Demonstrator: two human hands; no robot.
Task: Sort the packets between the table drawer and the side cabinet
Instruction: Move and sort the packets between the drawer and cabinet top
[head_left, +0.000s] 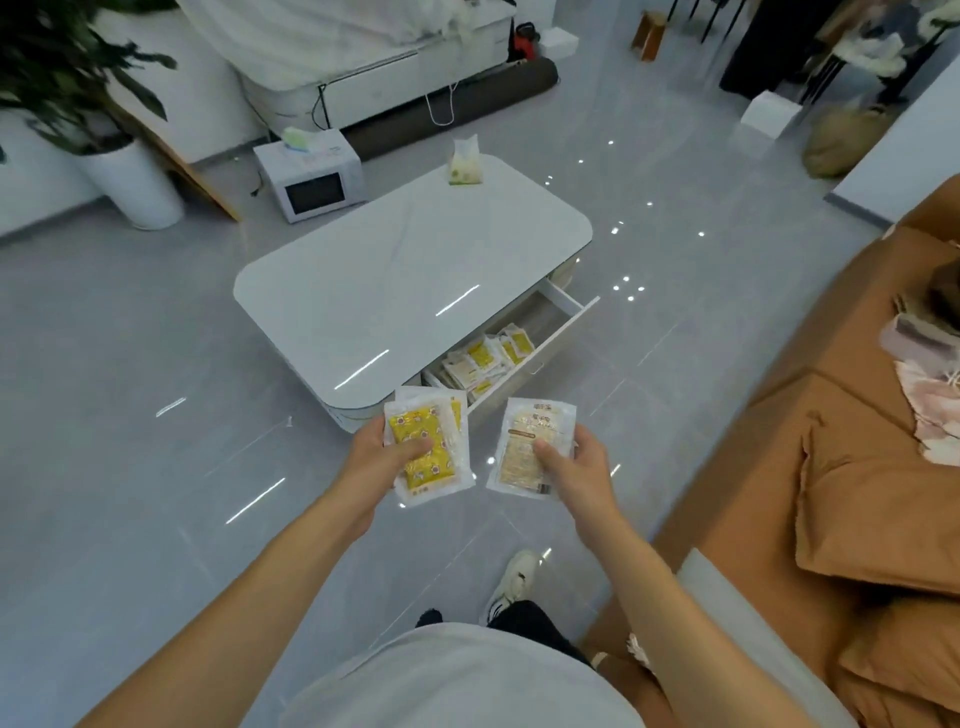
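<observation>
Two hands hold packets above the grey tiled floor (130, 467): the left hand (382, 457) grips a stack of yellow-printed clear plastic packets (428, 449), the right hand (574, 465) pinches one beige plastic packet (527, 447). Beyond them, the glossy white worktop's open drawer (550, 338) contains more packets.

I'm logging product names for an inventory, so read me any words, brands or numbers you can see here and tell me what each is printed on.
No text here can be read well enough to quote.
Yellow packets in the left hand: print, too blurred.
Beige packet in the right hand: header line and label band, too blurred.
Packets in the open drawer: too small.
Tissue pack on the table: too small.
Microwave: no readable marking.
</observation>
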